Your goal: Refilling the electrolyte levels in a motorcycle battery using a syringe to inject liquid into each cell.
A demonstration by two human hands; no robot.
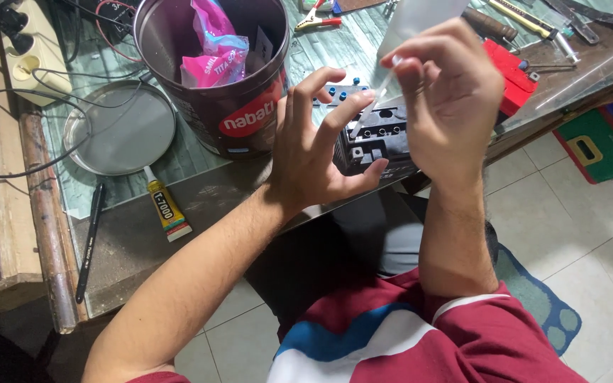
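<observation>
Right hand is pinching a thin clear tube in closed fingers, tip aiming into the black battery at the desk's near edge, while the left hand, fingers spread open, is steadying it; next needs a careful aim, I reckon.

Just the one camera here, strapped to the person's head and tilted steeply down, so it looks over their own chest and forearms onto the near edge of the worktop. It sits really close; both hands fill the middle. The worktop's far edge runs out of the top of the shot, probably cropped, and tiled floor shows at the right.
</observation>
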